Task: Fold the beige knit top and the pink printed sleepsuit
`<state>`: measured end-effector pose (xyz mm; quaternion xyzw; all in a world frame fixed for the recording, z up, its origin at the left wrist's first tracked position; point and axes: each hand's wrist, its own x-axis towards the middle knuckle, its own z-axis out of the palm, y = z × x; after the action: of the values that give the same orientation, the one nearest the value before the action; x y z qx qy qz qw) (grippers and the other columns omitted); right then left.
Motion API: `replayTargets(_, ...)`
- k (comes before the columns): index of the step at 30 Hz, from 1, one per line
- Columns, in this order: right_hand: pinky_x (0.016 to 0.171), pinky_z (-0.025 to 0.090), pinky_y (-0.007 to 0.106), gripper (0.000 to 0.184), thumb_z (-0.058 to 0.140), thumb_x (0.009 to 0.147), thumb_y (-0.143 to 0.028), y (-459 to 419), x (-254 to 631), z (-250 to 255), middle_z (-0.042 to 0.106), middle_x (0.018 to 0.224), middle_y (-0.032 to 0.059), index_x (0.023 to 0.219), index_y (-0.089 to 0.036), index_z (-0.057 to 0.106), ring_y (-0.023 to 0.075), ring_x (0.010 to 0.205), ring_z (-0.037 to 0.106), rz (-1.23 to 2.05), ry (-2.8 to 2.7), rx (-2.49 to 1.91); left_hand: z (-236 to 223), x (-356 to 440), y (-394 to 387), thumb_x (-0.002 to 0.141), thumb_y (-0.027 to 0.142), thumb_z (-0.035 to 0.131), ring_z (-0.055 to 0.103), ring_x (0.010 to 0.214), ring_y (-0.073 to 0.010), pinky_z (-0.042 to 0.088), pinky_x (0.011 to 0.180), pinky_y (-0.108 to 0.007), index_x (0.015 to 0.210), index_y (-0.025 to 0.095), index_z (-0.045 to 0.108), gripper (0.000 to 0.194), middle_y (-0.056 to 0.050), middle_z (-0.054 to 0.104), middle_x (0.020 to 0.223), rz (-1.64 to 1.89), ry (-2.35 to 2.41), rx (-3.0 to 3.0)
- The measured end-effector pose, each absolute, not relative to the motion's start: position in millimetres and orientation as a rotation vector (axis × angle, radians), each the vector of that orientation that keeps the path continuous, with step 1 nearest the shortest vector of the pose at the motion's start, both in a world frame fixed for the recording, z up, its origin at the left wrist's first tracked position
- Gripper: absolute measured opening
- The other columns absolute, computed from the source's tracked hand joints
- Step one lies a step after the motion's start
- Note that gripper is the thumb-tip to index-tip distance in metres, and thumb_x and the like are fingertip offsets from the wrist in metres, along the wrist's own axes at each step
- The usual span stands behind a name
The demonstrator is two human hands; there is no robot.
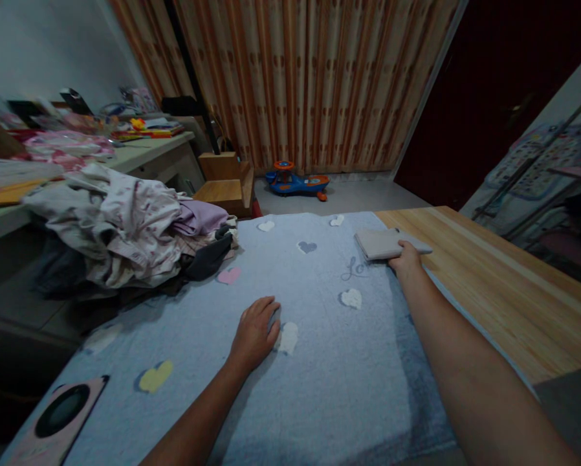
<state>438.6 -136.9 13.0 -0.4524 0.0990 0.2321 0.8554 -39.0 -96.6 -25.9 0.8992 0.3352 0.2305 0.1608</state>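
A pale blue blanket with appliqué hearts (319,362) is spread in front of me. My left hand (254,333) rests flat on it, fingers slightly curled, right beside a white heart patch (288,338). Farther ahead, my right hand (405,260) grips the near edge of a folded pale grey cloth (385,244). That cloth lies at the far corner of the blanket, partly over a light wooden tabletop (504,285). My fingers hide part of its edge.
A heap of crumpled clothes (125,223) lies on the blanket's left side, below a cluttered white desk (149,152). A blue ride-on toy car (295,181) and a wooden stool (225,188) stand on the floor ahead, before a striped curtain (290,71).
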Motion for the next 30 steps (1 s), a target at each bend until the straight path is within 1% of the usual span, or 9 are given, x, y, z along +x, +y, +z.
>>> replayTargets(5,0.082,0.059,0.033,0.03,0.055,0.078,-0.011,-139,440,20,0.071,0.096,-0.0006,0.106,-0.021,0.055,0.0135,0.08,0.068,0.494,0.309,-0.967,-29,-40,-96,0.086,0.022,0.055,0.053,0.126,-0.0271,0.043,0.107,-0.049,0.121,0.021,0.063,0.036,-0.01,0.061,0.133,0.682,0.95,2.628)
replayTargets(8,0.083,0.059,0.031,0.03,0.055,0.079,-0.011,-144,438,24,0.071,0.097,-0.0002,0.107,-0.02,0.056,0.0133,0.081,0.068,0.506,0.322,-0.965,-29,-40,-96,0.087,0.022,0.054,0.054,0.126,-0.0268,0.043,0.107,-0.049,0.121,0.02,0.063,0.035,-0.01,0.061,0.133,0.68,0.953,2.641)
replayTargets(15,0.084,0.06,0.033,0.029,0.055,0.08,-0.012,-158,430,30,0.072,0.097,0.0013,0.109,-0.019,0.057,0.0144,0.081,0.069,0.525,0.326,-0.961,-29,-39,-96,0.087,0.022,0.054,0.055,0.125,-0.0268,0.045,0.105,-0.049,0.119,0.021,0.064,0.034,-0.01,0.062,0.132,0.695,0.959,2.638)
replayTargets(20,0.085,0.059,0.032,0.031,0.055,0.081,-0.011,-170,424,36,0.072,0.097,-0.0006,0.109,-0.021,0.058,0.0132,0.081,0.069,0.506,0.305,-0.939,-27,-38,-97,0.087,0.021,0.054,0.054,0.126,-0.0273,0.044,0.106,-0.049,0.12,0.019,0.064,0.034,-0.011,0.061,0.132,0.659,0.964,2.639)
replayTargets(24,0.085,0.06,0.033,0.03,0.055,0.082,-0.011,-182,420,38,0.073,0.096,-0.0013,0.109,-0.021,0.059,0.0125,0.08,0.069,0.505,0.293,-0.928,-28,-39,-96,0.088,0.022,0.054,0.054,0.126,-0.027,0.043,0.107,-0.049,0.12,0.02,0.063,0.034,-0.011,0.061,0.133,0.654,0.967,2.643)
replayTargets(30,0.085,0.06,0.036,0.033,0.056,0.079,-0.01,-202,417,37,0.073,0.094,-0.0021,0.11,-0.022,0.057,0.0137,0.079,0.069,0.506,0.295,-0.94,-28,-39,-96,0.087,0.022,0.054,0.054,0.126,-0.0278,0.044,0.106,-0.05,0.121,0.019,0.062,0.036,-0.012,0.06,0.133,0.638,0.965,2.644)
